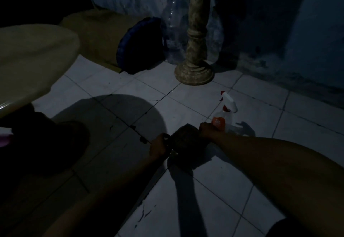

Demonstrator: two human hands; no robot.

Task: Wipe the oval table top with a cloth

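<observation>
The oval table top (31, 56), pale and smooth, fills the left edge of the dim view. Low over the white tiled floor (260, 106), a dark cloth (188, 141) is stretched between my hands and casts a shadow beneath it. My left hand (159, 146) grips the cloth's left edge. My right hand (207, 130) holds its right corner, right beside a clear spray bottle (226, 113) with a white and red trigger and an orange label, which stands on the tiles.
A turned wooden post with a round base (194, 73) stands on the floor at the blue wall. Left of it are a clear plastic bottle (172, 22), a dark blue round cushion (138, 47) and a tan bundle (96, 32). Dark shadow covers the lower left.
</observation>
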